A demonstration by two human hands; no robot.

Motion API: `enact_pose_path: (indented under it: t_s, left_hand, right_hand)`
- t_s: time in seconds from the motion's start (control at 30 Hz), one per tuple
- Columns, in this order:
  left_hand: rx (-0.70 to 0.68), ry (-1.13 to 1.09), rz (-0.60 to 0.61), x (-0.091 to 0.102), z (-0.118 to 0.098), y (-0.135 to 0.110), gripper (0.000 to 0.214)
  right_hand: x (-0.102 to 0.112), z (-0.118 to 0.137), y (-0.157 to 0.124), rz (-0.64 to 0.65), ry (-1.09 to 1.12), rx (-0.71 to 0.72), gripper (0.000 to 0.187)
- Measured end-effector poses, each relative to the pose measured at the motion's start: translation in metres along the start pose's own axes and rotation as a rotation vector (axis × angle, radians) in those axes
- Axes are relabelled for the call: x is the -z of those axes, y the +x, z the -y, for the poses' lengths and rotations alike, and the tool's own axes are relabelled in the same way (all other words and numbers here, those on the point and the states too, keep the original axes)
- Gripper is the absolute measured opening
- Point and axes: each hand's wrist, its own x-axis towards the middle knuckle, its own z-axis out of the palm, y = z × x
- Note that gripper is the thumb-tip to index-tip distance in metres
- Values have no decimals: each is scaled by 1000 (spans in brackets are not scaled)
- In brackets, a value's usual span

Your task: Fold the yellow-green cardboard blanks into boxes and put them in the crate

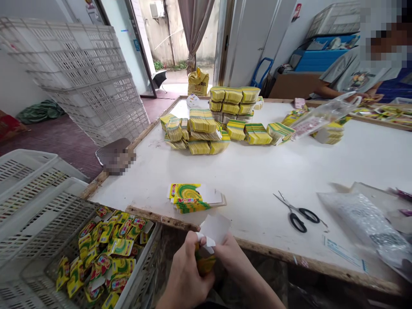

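At the table's near edge, my left hand [189,266] and my right hand [230,253] both grip one small yellow carton [217,229]. Its white inner flaps stand up between my fingers, and the yellow printed side shows below them. My left hand wraps round its left side; the right fingers press on its right side and are partly hidden. Just beyond lies a short stack of flat yellow-green cartons [189,197]. To my lower left, a white plastic crate [135,274] holds many folded yellow cartons [111,246].
Bundled flat cartons [202,124] are stacked across the white table [251,171]. Black-handled scissors [298,214] and a clear plastic bag [363,219] lie to the right. Tall white crates [86,81] stand at left. A person [357,73] works at the far right.
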Motion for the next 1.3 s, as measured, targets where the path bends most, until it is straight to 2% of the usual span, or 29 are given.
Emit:
enact_pose_path:
  t_s: [0.07,0.13,0.27,0.33,0.4,0.5,0.57,0.63,0.7,0.87,1.03,1.13,1.2,1.3]
  left_hand:
    - [3,23,10,0,-1,0,48]
    - [44,25,43,1,-2,2,50]
    - [84,-68,183,3,0,9,73]
    - [47,-95,232,0,3,11,73]
    - [41,-74,208,-3,6,12,70]
    - [81,7,103,0,10,10,73]
    - [107,61,78,8,13,9,64]
    - [134,95,83,18,14,9,57]
    - [137,125,88,28,13,10,57]
    - [71,164,169,38,2,19,59]
    - [57,171,213,43,-7,26,62]
    - [78,116,307,48,-9,27,65]
    - [101,82,354,50,-9,27,71]
    - [123,78,382,50,-8,25,73]
  right_hand:
    - [1,1,4,25,-18,-48,50]
    - [2,-1,6,33,-64,-21,52]
    - [3,-4,-4,93,-396,249,55]
    - [3,-3,-11,171,-566,374,56]
    - [4,-3,-14,224,-647,420,52]
    - [13,-5,-13,147,-694,458,50]
    - [21,-8,-11,128,-755,494,53]
    - [26,-9,-10,204,-836,506,64]
    - [29,-7,-10,291,-909,497,66]
    - [28,12,-9,307,-992,445,37]
    - [28,24,-7,324,-1000,453,38]
    - [29,29,-7,327,-966,480,31]
    - [30,34,-7,378,-969,452,23]
    - [31,36,-4,464,-985,390,23]
